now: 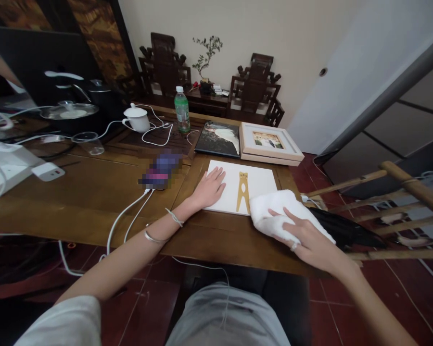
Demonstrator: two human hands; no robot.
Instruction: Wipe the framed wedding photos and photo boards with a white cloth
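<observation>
A white picture frame back [261,185] with a gold stand lies flat on the wooden table [94,197] in front of me. My left hand [210,188] rests flat on its left edge, fingers stretched out. A white cloth [274,211] lies on the frame's lower right corner and the table edge. On top of the cloth sits my right hand [305,238], pressing it with fingers curled over the fabric.
Behind the frame lie a dark photo print [218,138] and a stacked wooden-framed photo [270,142]. A green bottle [182,109], white teapot [137,117], cables, a plastic cup [88,142] and a power strip [7,166] fill the table's left. A bamboo rack [400,211] stands right.
</observation>
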